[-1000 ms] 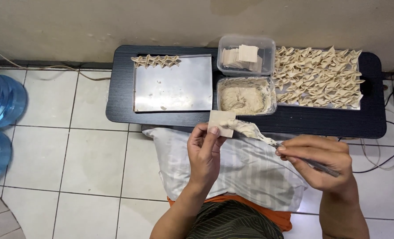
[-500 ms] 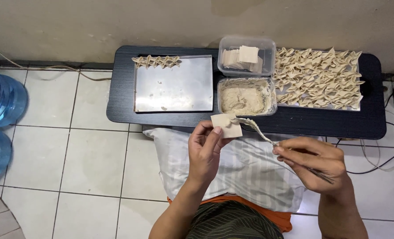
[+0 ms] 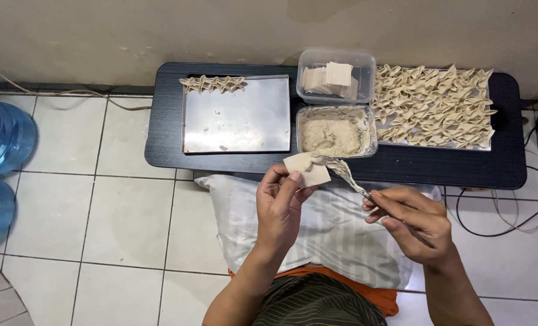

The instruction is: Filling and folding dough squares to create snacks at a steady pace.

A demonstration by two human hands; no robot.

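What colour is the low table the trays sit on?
Black, with a faint wood grain; the low table shows best in the head view.

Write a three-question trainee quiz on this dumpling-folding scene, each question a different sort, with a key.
1. True or false: the left hand holds a wrapper.
2. The fork in the right hand touches: A) the wrapper B) the steel tray C) the pillow
3. Fill in: the filling tub sits in front of the tub of ____.

Key: 1 true; 2 A; 3 wrappers.
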